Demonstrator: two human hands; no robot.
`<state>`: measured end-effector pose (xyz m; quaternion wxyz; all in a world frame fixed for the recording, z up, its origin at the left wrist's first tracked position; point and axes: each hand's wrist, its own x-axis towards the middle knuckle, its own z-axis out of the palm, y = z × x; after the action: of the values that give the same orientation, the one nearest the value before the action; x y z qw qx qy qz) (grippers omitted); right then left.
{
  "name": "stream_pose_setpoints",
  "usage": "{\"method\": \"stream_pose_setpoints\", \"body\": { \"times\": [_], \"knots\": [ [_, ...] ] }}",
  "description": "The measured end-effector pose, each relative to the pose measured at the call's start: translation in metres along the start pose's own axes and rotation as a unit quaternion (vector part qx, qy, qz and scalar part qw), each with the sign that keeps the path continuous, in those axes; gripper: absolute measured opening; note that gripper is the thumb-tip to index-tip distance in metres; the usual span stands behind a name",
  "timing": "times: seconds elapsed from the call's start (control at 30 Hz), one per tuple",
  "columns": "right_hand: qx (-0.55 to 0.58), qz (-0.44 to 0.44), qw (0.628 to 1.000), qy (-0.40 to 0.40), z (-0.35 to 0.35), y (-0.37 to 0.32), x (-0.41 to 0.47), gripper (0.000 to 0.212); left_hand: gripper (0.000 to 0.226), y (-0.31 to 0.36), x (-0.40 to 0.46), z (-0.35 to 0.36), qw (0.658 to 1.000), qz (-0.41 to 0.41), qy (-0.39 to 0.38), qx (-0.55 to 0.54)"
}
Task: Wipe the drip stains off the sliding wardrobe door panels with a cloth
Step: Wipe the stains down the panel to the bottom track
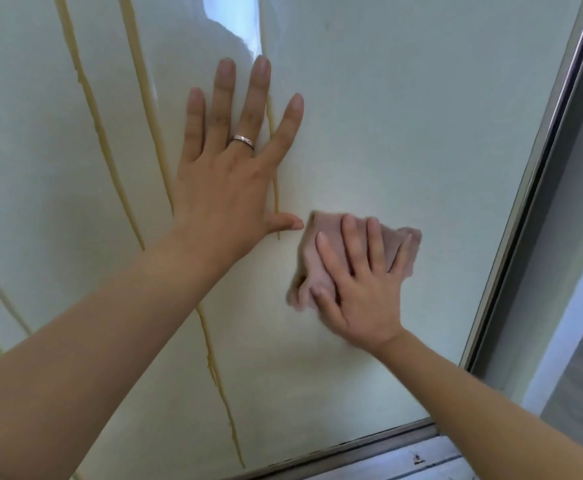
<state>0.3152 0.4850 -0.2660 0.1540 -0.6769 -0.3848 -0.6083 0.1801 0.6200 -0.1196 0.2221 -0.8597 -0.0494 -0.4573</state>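
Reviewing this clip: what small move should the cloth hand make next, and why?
Probably slide the pink cloth left onto the nearest yellow drip streak. The right hand presses it flat on bare panel beside that streak, while the left hand braces flat over it and may need lifting.

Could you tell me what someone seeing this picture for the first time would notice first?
Probably the yellowish drip stains running down the pale door panel, mostly on its left half. Next, the left hand, wearing a ring, lies flat on the panel, while the right hand presses a pink cloth against it lower right.
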Motion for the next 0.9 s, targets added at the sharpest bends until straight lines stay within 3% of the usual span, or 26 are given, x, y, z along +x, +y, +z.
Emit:
{"method": "stream_pose_setpoints", "body": {
  "times": [0.17, 0.3, 0.43, 0.57, 0.73, 0.8, 0.9],
  "knots": [
    [-0.006, 0.182, 0.980, 0.077, -0.005, 0.006, 0.072, 0.056, 0.113, -0.002, 0.000, 0.000, 1.000, 0.006, 0.019, -0.004],
    [-0.022, 0.075, 0.996, 0.031, 0.002, -0.001, 0.026, 0.058, 0.115, -0.001, 0.000, 0.004, 1.000, 0.004, 0.028, -0.004],
    [-0.001, 0.045, 0.999, 0.029, -0.005, 0.005, 0.038, 0.059, 0.114, -0.009, 0.000, -0.006, 0.998, 0.017, 0.056, -0.027],
    [-0.012, 0.021, 0.997, 0.068, -0.020, 0.017, 0.140, 0.056, 0.110, -0.056, 0.035, -0.041, 0.995, -0.010, 0.100, -0.013],
    [0.000, 0.117, 0.985, 0.125, -0.037, 0.006, 0.264, 0.057, 0.121, -0.108, 0.077, -0.078, 0.996, -0.068, 0.055, -0.013],
    [-0.006, 0.121, 0.985, 0.119, -0.034, -0.002, 0.253, 0.056, 0.120, -0.110, 0.076, -0.077, 0.996, -0.065, 0.052, -0.030],
    [-0.014, 0.024, 0.997, 0.078, -0.025, -0.015, 0.191, 0.054, 0.119, -0.107, 0.073, -0.077, 0.996, -0.065, 0.045, -0.042]
  ]
}}
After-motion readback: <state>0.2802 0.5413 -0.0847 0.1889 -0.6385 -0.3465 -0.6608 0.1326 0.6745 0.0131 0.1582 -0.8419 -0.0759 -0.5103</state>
